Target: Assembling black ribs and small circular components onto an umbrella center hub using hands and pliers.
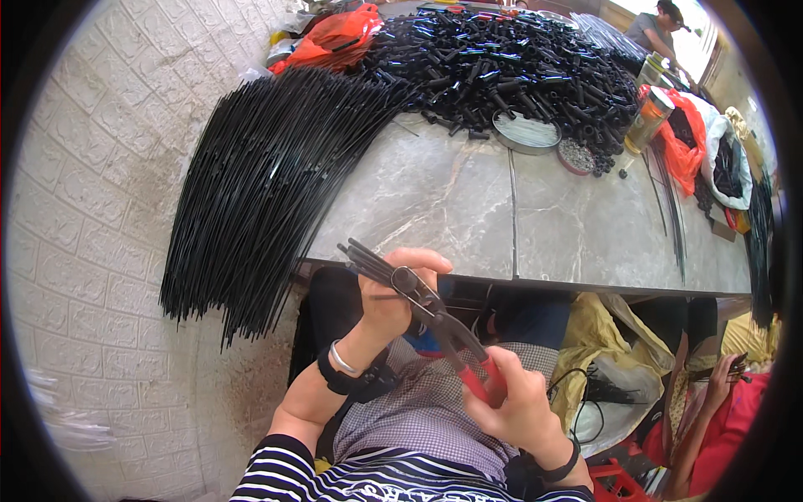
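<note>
My left hand (386,311) is closed round a few short black rods (361,258), whose ends poke out past the fingers toward the table. In my right hand (520,406) are red-handled pliers (458,336), with the fingers wrapped round the grips. The pliers' head lies over the rods at my left hand; whether the jaws bite on them I cannot make out. Both hands are above my lap, just in front of the table's near edge. Left of them, a wide bundle of long thin black rods (259,184) lies across the table and hangs over its edge.
On the grey marbled table (435,192) a big heap of black tubular parts (510,63) fills the back. Before it stand a round tin (527,134) and a small dish (575,156). A jar (648,121) and bags stand right. A co-worker's hand (719,381) shows lower right, another person (657,33) far right.
</note>
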Motion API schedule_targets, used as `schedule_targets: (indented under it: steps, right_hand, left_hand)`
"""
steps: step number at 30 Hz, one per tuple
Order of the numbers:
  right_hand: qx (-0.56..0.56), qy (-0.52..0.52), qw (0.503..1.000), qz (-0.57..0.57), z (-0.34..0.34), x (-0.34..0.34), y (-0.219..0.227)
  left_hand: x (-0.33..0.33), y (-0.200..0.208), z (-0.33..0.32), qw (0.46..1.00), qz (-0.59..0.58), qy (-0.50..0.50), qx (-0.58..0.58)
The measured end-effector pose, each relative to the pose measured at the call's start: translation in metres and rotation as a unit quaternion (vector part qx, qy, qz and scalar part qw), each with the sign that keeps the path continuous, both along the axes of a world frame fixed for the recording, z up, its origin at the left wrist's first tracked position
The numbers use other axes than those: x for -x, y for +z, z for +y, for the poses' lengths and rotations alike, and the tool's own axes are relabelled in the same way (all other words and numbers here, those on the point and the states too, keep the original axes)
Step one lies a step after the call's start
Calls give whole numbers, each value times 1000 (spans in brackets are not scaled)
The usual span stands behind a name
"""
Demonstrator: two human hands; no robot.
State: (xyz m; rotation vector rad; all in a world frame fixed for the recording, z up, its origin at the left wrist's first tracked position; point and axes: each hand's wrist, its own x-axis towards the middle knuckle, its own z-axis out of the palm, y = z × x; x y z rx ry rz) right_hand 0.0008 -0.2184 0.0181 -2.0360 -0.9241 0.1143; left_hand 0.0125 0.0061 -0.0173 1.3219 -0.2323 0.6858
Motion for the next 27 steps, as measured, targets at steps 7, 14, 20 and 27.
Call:
schedule_targets:
  steps: [7,14,20,27]
  right_hand:
    - [-146,210,745,616,-2,-19,-10]
    - [-291,289,552,726,0,-17,-28]
    - [-101,178,964,168,-2,-19,-14]
    - [-15,136,981,139,-8,-19,4]
  left_hand:
    - [2,-2,-1,997,18,-57,40]
    - [1,-2,-7,977,50,-155,136]
    - [0,8,1,991,117,-14,-58]
    - [2,3,3,990,114,10,-84]
